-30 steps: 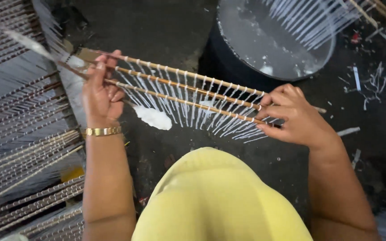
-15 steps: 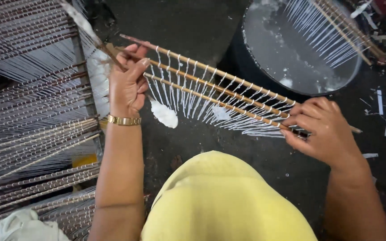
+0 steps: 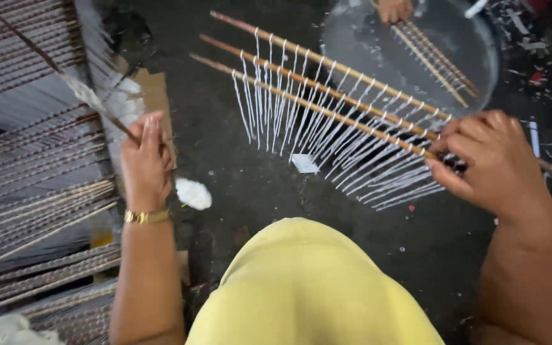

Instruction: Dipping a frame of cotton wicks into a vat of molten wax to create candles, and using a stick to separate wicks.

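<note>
Your three wooden rods (image 3: 327, 83) jut out level over the dark floor (image 3: 257, 185), letting their white tapers (image 3: 327, 131) hang free. Your right hand (image 3: 487, 163) clamps their near ends; your left hand (image 3: 145, 163) pinches one thin stick (image 3: 65, 73) by the rack (image 3: 27, 160).

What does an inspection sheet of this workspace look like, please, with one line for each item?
Surface: dark floor, stained, with white scraps at the right.
Job's things: three wooden sticks with rows of thin white candles hanging from them, held at one end only; the far ends are free.
Clutter: white lump and a small white scrap on the floor.
Grippers: right hand grips the stick ends; left hand is off the three sticks and holds a single dark stick by the rack.
Cables: nothing seen.
Surroundings: rack full of loaded sticks at the left; round tub of pale liquid, where another person's hand holds more sticks.
</note>
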